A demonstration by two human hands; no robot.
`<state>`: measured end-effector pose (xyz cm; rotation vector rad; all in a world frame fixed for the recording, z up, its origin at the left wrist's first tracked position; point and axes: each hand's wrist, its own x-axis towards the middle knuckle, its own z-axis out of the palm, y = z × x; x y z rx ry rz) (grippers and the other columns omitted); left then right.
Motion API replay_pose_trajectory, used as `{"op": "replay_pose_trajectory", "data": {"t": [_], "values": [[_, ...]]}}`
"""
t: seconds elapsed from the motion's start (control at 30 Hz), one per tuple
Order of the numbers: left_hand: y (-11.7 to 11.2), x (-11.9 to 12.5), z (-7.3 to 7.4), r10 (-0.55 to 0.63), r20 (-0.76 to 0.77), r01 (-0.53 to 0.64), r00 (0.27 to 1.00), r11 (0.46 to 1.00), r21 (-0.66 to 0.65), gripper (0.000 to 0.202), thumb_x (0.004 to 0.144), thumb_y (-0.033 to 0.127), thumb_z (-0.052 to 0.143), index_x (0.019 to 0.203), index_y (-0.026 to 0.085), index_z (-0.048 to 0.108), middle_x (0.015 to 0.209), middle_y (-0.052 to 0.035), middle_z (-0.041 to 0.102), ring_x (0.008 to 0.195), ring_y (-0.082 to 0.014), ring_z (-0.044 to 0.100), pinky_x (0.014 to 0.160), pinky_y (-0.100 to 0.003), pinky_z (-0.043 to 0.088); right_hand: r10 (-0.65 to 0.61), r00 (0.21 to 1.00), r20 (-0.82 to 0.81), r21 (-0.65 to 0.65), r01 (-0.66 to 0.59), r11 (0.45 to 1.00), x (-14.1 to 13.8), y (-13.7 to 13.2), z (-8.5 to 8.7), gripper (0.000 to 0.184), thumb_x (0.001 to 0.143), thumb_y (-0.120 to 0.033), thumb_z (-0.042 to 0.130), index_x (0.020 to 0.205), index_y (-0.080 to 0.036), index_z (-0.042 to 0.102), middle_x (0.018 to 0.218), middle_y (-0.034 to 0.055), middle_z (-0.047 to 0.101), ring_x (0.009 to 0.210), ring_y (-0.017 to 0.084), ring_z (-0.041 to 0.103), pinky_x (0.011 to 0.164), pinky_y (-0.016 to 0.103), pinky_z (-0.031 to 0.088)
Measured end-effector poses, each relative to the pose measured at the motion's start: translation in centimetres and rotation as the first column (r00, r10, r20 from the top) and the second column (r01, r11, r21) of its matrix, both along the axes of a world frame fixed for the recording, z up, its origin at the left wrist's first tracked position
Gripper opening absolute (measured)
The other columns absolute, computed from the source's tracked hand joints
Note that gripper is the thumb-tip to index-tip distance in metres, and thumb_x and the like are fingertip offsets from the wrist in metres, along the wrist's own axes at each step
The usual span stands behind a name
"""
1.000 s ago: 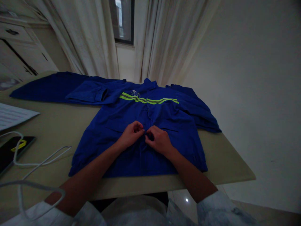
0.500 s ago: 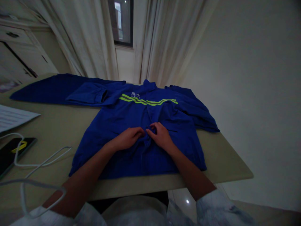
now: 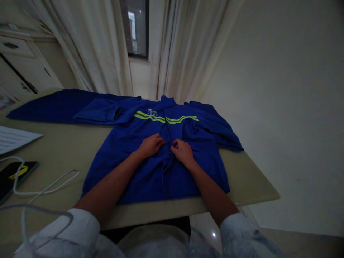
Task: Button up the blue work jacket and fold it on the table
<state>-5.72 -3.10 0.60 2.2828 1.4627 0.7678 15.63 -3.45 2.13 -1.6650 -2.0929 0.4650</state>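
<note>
A blue work jacket (image 3: 150, 172) lies front up on the table, with yellow-green reflective stripes and a white emblem across its chest. My right hand (image 3: 183, 151) pinches the edge of the front placket around mid-length, and the placket is lifted there. On the other side of the front opening, my left hand (image 3: 152, 145) has its fingers curled and pressed together on the jacket's fabric; its fingertips are partly hidden. A button shows on the placket just below my hands. Both of the jacket's sleeves are spread out to the sides.
Dark blue folded cloth (image 3: 48, 107) lies beneath the left-hand sleeve. On the left of the table (image 3: 61, 147) are a printed sheet (image 3: 18, 138), a black phone-like object (image 3: 10, 175) and a looped white cable (image 3: 48, 191). Curtains (image 3: 107, 46) and a wall stand behind.
My left hand has moved up the jacket, away from the front opening. My right hand has stayed near the placket, whose edge is now lifted, and the button below shows.
</note>
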Motion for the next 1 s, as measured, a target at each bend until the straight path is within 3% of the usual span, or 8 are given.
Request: {"op": "replay_pose_trajectory", "data": {"t": [0.17, 0.27, 0.37, 0.5, 0.67, 0.8, 1.0], "values": [[0.1, -0.1, -0.8, -0.009, 0.022, 0.008, 1.000, 0.999, 0.044, 0.023, 0.098, 0.033, 0.060, 0.107, 0.026, 0.080, 0.108, -0.0069, 0.070, 0.103, -0.0222, 0.066, 0.095, -0.032, 0.050, 0.110, 0.993, -0.029, 0.165, -0.104, 0.981, -0.7, 0.9, 1.8, 0.013, 0.094, -0.023, 0.062, 0.098, -0.022, 0.074, 0.101, 0.0065, 0.072, 0.089, 0.020, 0.067, 0.079, 0.031, 0.049], [0.4, -0.1, -0.5, -0.001, 0.026, 0.001, 1.000, 1.000, 0.009, 0.019, 0.095, 0.028, 0.063, 0.100, 0.024, 0.081, 0.098, -0.0083, 0.074, 0.097, -0.0241, 0.068, 0.091, -0.034, 0.051, 0.201, 0.978, -0.058, 0.234, -0.182, 0.955, -1.7, 1.7, 2.1, 0.015, 0.095, -0.023, 0.059, 0.101, -0.022, 0.072, 0.102, 0.0063, 0.072, 0.092, 0.020, 0.066, 0.083, 0.031, 0.049], [0.9, -0.4, -0.5, 0.009, 0.096, -0.005, 0.995, 0.999, -0.041, 0.017, 0.092, 0.024, 0.063, 0.096, 0.021, 0.080, 0.094, -0.0079, 0.076, 0.087, -0.0229, 0.070, 0.082, -0.032, 0.051, 0.238, 0.954, -0.181, 0.174, -0.207, 0.963, -2.6, 2.3, 0.7, 0.014, 0.089, -0.021, 0.061, 0.098, -0.021, 0.072, 0.093, 0.0033, 0.073, 0.081, 0.018, 0.064, 0.079, 0.029, 0.050], [1.4, -0.8, -0.8, 0.002, 0.274, 0.043, 0.962, 0.986, -0.158, 0.017, 0.086, 0.027, 0.067, 0.096, 0.021, 0.079, 0.089, -0.0050, 0.079, 0.078, -0.0200, 0.070, 0.076, -0.030, 0.051, 0.161, 0.912, -0.377, 0.073, -0.144, 0.987, -2.6, 2.7, -1.4, 0.021, 0.084, -0.028, 0.062, 0.098, -0.018, 0.073, 0.087, 0.0030, 0.074, 0.066, 0.015, 0.060, 0.066, 0.027, 0.049], [1.1, -0.6, -0.5, 0.092, 0.432, -0.007, 0.897, 0.981, -0.194, 0.021, 0.082, 0.036, 0.074, 0.094, 0.019, 0.077, 0.086, -0.0049, 0.079, 0.074, -0.0192, 0.068, 0.071, -0.029, 0.051, 0.103, 0.892, -0.441, 0.087, -0.072, 0.994, -2.2, 2.7, -2.1, 0.023, 0.082, -0.030, 0.061, 0.097, -0.018, 0.073, 0.086, 0.0031, 0.074, 0.063, 0.014, 0.057, 0.063, 0.027, 0.048], [0.5, -0.4, -0.2, 0.083, 0.393, -0.030, 0.916, 0.990, -0.138, 0.016, 0.085, 0.034, 0.072, 0.093, 0.021, 0.078, 0.082, -0.0024, 0.077, 0.072, -0.0183, 0.066, 0.072, -0.029, 0.051, 0.134, 0.919, -0.370, 0.172, -0.074, 0.982, -2.3, 2.3, -2.0, 0.017, 0.083, -0.026, 0.060, 0.094, -0.020, 0.072, 0.088, 0.0029, 0.071, 0.067, 0.015, 0.058, 0.070, 0.029, 0.050], [0.0, -0.2, -0.5, 0.084, 0.197, -0.083, 0.977, 0.996, -0.014, 0.014, 0.090, 0.030, 0.068, 0.097, 0.023, 0.079, 0.085, -0.0031, 0.076, 0.075, -0.0198, 0.067, 0.074, -0.030, 0.048, 0.274, 0.920, -0.278, 0.217, -0.218, 0.951, -2.0, 1.9, -1.1, 0.010, 0.085, -0.020, 0.065, 0.093, -0.020, 0.070, 0.091, 0.0033, 0.066, 0.074, 0.016, 0.059, 0.074, 0.028, 0.049]]}}
